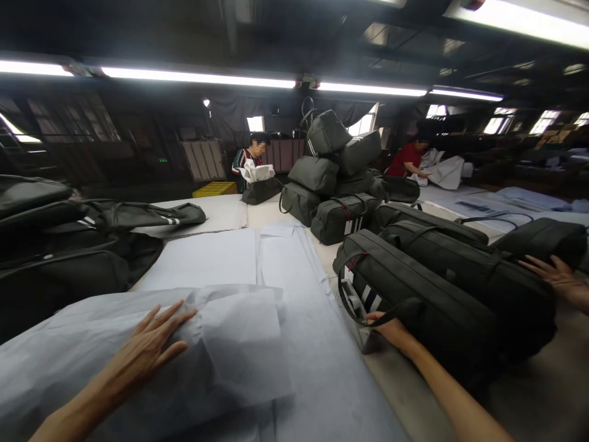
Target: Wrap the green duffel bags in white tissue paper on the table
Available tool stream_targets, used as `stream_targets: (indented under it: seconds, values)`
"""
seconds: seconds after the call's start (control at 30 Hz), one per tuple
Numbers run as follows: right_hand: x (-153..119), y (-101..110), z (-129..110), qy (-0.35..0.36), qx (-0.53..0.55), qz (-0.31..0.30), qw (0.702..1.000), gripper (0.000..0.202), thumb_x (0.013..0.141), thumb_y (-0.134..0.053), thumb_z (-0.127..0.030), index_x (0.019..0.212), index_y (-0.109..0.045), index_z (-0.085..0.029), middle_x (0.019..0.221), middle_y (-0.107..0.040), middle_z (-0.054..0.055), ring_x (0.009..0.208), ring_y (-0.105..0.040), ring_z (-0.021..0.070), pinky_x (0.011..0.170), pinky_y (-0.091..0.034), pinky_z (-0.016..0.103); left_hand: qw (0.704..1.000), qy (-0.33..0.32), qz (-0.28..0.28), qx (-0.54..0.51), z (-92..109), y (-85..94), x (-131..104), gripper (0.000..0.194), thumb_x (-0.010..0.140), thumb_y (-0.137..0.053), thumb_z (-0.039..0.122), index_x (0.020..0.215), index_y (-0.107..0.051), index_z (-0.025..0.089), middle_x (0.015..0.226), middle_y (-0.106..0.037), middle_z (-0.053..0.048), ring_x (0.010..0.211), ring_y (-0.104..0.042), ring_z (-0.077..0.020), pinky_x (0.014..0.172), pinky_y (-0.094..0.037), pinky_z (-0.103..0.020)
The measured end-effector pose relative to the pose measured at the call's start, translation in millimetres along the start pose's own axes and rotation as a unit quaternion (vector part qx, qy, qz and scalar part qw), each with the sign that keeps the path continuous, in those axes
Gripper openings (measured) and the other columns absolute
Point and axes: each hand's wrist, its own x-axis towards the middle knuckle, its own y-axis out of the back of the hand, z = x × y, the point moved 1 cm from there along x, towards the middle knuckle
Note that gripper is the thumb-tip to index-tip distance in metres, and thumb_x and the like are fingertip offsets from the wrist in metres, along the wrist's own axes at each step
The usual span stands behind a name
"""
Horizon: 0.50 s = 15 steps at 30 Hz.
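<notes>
My left hand (pixel 154 347) lies flat with fingers spread on crumpled white paper (pixel 243 331), which covers something bulky. What is under the paper is hidden. At the right, my right hand (pixel 392 333) has its fingers closed on the near end of what looks like a grey tape dispenser (pixel 367 339), partly behind a hanging strap. Right beside it sits a dark duffel bag (pixel 414 294) with light stripes, a white tag and a red cord. Beneath the wrapped bulk and to its right spread large white paper sheets (pixel 317 344).
Another person's hand (pixel 559 279) rests by a second dark bag (pixel 469 264) at the right edge. More dark bags (pixel 347 181) are piled at the back, and others (pixel 69 258) lie at left. Two people (pixel 254 153) work farther off, one by a yellow crate (pixel 214 189).
</notes>
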Motion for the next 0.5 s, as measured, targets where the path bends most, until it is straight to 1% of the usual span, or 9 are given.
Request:
stream_targets:
  seconds: [0.07, 0.13, 0.23, 0.3, 0.37, 0.43, 0.5]
  values:
    - [-6, -3, 10, -0.005, 0.009, 0.005, 1.0, 0.024, 0.058, -0.072, -0.034, 0.077, -0.071, -0.019, 0.087, -0.075, 0.009, 0.089, -0.069, 0.0295, 0.079, -0.056, 0.037, 1.0, -0.001, -0.019, 0.005, -3, -7.8, -4, 0.056, 0.09, -0.049, 0.062, 0.137, -0.052, 0.031, 0.144, -0.051, -0.006, 0.13, -0.051, -0.0269, 0.116, -0.029, -0.049]
    - [-7, -4, 16, -0.015, 0.004, 0.015, 1.0, 0.028, 0.06, -0.069, -0.037, 0.081, -0.07, -0.018, 0.092, -0.074, 0.01, 0.091, -0.069, 0.0298, 0.077, -0.056, 0.037, 1.0, 0.006, -0.03, 0.001, -6, -12.9, -6, 0.056, 0.091, -0.05, 0.06, 0.138, -0.05, 0.031, 0.146, -0.049, -0.006, 0.134, -0.047, -0.0253, 0.118, -0.023, -0.049]
    - [-5, -6, 16, -0.027, -0.039, 0.03, 0.998, 0.027, 0.063, -0.065, -0.04, 0.078, -0.069, -0.017, 0.085, -0.074, 0.011, 0.09, -0.069, 0.0326, 0.077, -0.055, 0.04, 0.999, 0.007, -0.038, -0.006, -5, -13.1, -7, 0.053, 0.09, -0.053, 0.058, 0.137, -0.05, 0.033, 0.144, -0.052, -0.002, 0.138, -0.041, -0.0235, 0.12, -0.018, -0.047]
    - [-4, -4, 8, -0.017, -0.083, 0.039, 0.996, 0.023, 0.063, -0.066, -0.037, 0.077, -0.069, -0.018, 0.085, -0.073, 0.011, 0.096, -0.067, 0.0345, 0.084, -0.052, 0.042, 0.999, 0.002, -0.036, -0.008, -1, -9.3, -5, 0.051, 0.09, -0.054, 0.057, 0.135, -0.052, 0.034, 0.14, -0.056, 0.0, 0.138, -0.041, -0.023, 0.121, -0.018, -0.045]
    - [-7, 4, -5, 0.006, -0.127, 0.037, 0.991, 0.025, 0.061, -0.071, -0.032, 0.083, -0.071, -0.02, 0.095, -0.073, 0.01, 0.11, -0.062, 0.0352, 0.094, -0.047, 0.041, 1.0, -0.006, -0.024, -0.005, 2, -3.6, -3, 0.051, 0.088, -0.056, 0.059, 0.133, -0.054, 0.034, 0.137, -0.058, 0.001, 0.135, -0.045, -0.0238, 0.12, -0.022, -0.044]
    - [-13, 18, -21, 0.02, -0.164, 0.013, 0.986, 0.034, 0.054, -0.079, -0.029, 0.087, -0.073, -0.022, 0.1, -0.072, 0.01, 0.116, -0.057, 0.0372, 0.098, -0.044, 0.042, 1.0, -0.012, -0.014, 0.001, 6, 2.1, 0, 0.052, 0.086, -0.057, 0.06, 0.132, -0.055, 0.036, 0.137, -0.058, 0.001, 0.132, -0.049, -0.0249, 0.117, -0.029, -0.043]
    - [-23, 33, -38, 0.017, -0.189, -0.041, 0.981, 0.037, 0.048, -0.086, -0.031, 0.082, -0.075, -0.022, 0.095, -0.073, 0.01, 0.109, -0.061, 0.039, 0.095, -0.046, 0.042, 1.0, -0.015, -0.001, 0.006, 7, 6.1, 1, 0.052, 0.085, -0.059, 0.06, 0.132, -0.056, 0.038, 0.136, -0.059, 0.003, 0.128, -0.053, -0.0255, 0.114, -0.035, -0.04]
